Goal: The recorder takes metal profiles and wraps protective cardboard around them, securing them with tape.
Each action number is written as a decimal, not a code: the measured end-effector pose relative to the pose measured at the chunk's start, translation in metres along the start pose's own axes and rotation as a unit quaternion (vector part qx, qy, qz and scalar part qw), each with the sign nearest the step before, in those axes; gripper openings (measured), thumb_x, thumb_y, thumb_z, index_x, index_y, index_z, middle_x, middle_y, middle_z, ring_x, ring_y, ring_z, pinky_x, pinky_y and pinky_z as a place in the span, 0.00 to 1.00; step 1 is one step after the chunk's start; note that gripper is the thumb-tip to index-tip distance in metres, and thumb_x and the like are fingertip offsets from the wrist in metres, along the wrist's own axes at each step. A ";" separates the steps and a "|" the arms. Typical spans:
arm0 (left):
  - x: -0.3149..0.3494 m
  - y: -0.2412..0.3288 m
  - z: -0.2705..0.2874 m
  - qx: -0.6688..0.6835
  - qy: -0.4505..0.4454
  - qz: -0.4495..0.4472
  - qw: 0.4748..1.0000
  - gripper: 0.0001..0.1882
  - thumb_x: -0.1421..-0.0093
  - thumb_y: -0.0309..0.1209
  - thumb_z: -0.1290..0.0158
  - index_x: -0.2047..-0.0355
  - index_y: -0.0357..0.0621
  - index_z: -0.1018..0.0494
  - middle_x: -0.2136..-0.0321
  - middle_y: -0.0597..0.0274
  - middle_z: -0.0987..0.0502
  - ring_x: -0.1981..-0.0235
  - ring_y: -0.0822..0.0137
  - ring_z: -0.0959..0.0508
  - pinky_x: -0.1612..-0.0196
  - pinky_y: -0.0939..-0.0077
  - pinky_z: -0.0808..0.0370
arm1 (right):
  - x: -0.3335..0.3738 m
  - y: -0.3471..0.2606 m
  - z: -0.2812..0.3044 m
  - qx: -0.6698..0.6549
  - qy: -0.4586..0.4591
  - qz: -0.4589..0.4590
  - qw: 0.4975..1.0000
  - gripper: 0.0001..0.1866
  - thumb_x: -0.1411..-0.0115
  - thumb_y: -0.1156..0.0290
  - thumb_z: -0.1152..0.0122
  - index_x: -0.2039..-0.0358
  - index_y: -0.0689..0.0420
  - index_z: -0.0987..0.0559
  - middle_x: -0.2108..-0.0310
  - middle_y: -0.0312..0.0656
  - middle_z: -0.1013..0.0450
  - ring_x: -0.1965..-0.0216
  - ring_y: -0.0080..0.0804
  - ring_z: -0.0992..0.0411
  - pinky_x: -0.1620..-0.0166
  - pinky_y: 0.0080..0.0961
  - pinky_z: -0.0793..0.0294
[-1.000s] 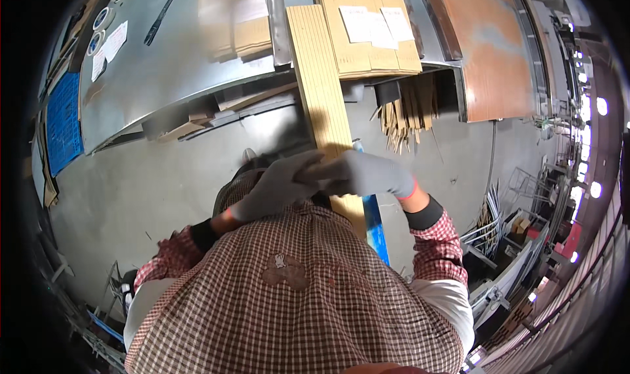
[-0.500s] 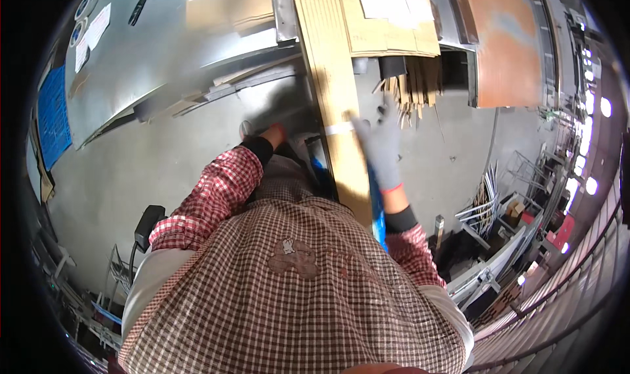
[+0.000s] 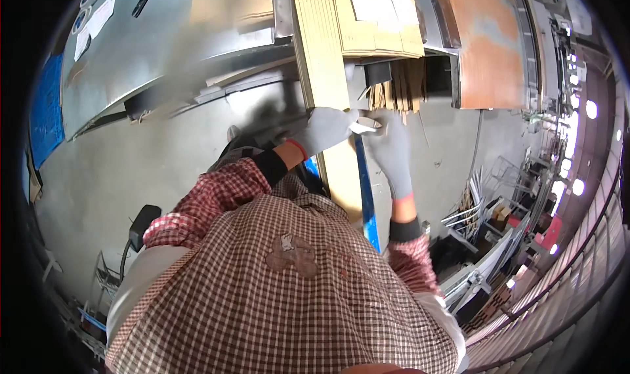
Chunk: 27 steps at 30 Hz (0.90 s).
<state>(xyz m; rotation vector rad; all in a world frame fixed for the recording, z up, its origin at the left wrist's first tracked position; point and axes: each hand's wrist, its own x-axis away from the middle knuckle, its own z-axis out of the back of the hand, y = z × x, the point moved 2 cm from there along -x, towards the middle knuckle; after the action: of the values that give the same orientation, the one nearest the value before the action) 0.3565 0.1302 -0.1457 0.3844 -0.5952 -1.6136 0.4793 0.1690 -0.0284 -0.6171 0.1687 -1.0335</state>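
Observation:
A long stack of flat tan cardboard [image 3: 323, 65] runs from the far table down toward my apron. My left hand [image 3: 327, 131], in a grey glove with a red cuff, rests over the stack with its fingers closed at a white strip [image 3: 365, 126]. Just past the stack's right edge, my right hand [image 3: 392, 149], gloved alike, has its fingers bent round the strip's other end. Between the two hands the strip is short and slightly curled. My fingers partly hide both of its ends.
A grey metal table [image 3: 157, 39] stands at the far left, with tape rolls [image 3: 81, 20] on it. More cardboard with white papers [image 3: 382, 8] lies beyond the stack. Thin cardboard strips [image 3: 397, 88] hang below. A brown-topped table [image 3: 492, 52] is at far right, a blue crate [image 3: 47, 111] at left.
My left hand has come up from beside the stack onto it, meeting the white strip. My right hand has turned inward to the strip, which lay flat across the stack before.

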 end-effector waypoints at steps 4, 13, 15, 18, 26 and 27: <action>0.005 -0.008 -0.003 0.069 0.069 -0.042 0.994 0.14 0.45 0.36 0.47 0.60 0.46 0.27 0.84 0.55 0.25 0.81 0.56 0.22 0.77 0.64 0.27 | -0.056 0.027 -0.011 0.017 -0.224 0.043 0.973 0.15 0.50 0.69 0.38 0.61 0.59 0.26 0.67 0.51 0.25 0.64 0.51 0.25 0.62 0.37 0.27; -0.017 -0.023 0.065 0.247 0.265 0.120 0.924 0.14 0.41 0.39 0.48 0.65 0.40 0.26 0.68 0.48 0.24 0.67 0.48 0.23 0.67 0.56 0.28 | -0.119 0.130 -0.082 0.240 -0.194 0.080 0.948 0.13 0.43 0.63 0.47 0.62 0.51 0.18 0.68 0.52 0.23 0.66 0.50 0.23 0.64 0.41 0.24; 0.027 -0.092 -0.039 0.142 0.057 0.135 0.979 0.19 0.42 0.38 0.46 0.57 0.38 0.31 0.61 0.44 0.28 0.58 0.50 0.25 0.60 0.54 0.29 | -0.116 0.068 -0.089 -0.030 -0.172 0.076 0.982 0.17 0.45 0.63 0.46 0.56 0.49 0.19 0.67 0.53 0.23 0.66 0.50 0.24 0.64 0.40 0.24; 0.084 0.012 -0.064 -0.027 0.064 0.110 0.991 0.26 0.43 0.41 0.45 0.50 0.37 0.33 0.57 0.43 0.28 0.52 0.49 0.28 0.49 0.55 0.31 | -0.072 0.093 -0.068 0.015 -0.273 0.164 0.948 0.13 0.46 0.63 0.47 0.67 0.56 0.20 0.68 0.51 0.23 0.65 0.49 0.25 0.62 0.43 0.27; 0.038 -0.045 -0.057 0.461 0.082 0.239 0.851 0.26 0.46 0.35 0.40 0.50 0.34 0.30 0.54 0.49 0.24 0.52 0.59 0.24 0.48 0.64 0.28 | -0.081 0.129 -0.115 0.175 -0.194 0.205 0.943 0.11 0.51 0.72 0.44 0.66 0.55 0.20 0.66 0.48 0.23 0.62 0.44 0.24 0.61 0.38 0.26; 0.034 -0.049 -0.050 0.485 0.147 0.148 0.849 0.28 0.47 0.35 0.39 0.49 0.34 0.32 0.59 0.53 0.22 0.54 0.62 0.23 0.52 0.68 0.26 | -0.084 0.111 -0.092 0.233 -0.200 0.165 0.937 0.11 0.50 0.73 0.45 0.65 0.56 0.21 0.66 0.48 0.23 0.61 0.45 0.24 0.61 0.36 0.26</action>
<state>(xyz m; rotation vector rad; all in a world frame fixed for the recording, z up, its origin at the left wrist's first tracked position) 0.3409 0.0917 -0.2111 1.1981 -1.1469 -0.8221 0.4814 0.2428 -0.1774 -0.3359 -0.3178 -0.5723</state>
